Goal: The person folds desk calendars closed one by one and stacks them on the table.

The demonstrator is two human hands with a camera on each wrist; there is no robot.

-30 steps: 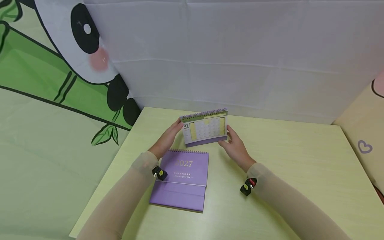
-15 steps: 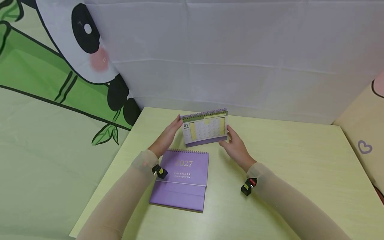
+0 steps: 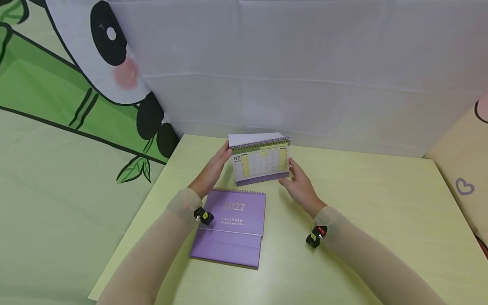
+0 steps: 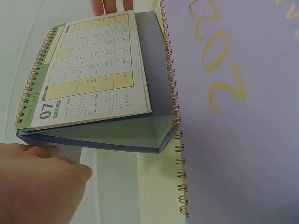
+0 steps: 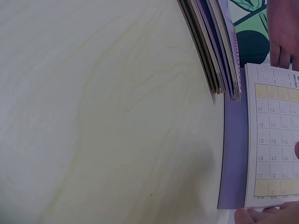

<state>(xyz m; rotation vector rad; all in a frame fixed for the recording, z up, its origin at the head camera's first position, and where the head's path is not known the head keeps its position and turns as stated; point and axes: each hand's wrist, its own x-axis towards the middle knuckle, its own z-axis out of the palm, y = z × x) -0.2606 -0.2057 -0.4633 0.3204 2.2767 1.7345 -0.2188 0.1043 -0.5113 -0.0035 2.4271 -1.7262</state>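
Observation:
A small desk calendar showing month 07 stands tilted near the table's back edge in the head view. White pages rise behind its spiral. My left hand is at the calendar's upper left corner, seemingly pinching the raised pages; its contact is partly hidden. With thumb and fingers, my right hand grips the lower right edge. In the left wrist view, the left hand lies beside the July page. The right wrist view has the right hand at the calendar's edge.
A larger purple 2027 calendar lies on the pale wood table, in front of the small one and under the left wrist. White cloth hangs behind the table. A printed panda cloth is on the left.
White pages have come up behind the small calendar's spiral, at the left hand. The left fingers have shifted slightly upward. The right hand keeps its place.

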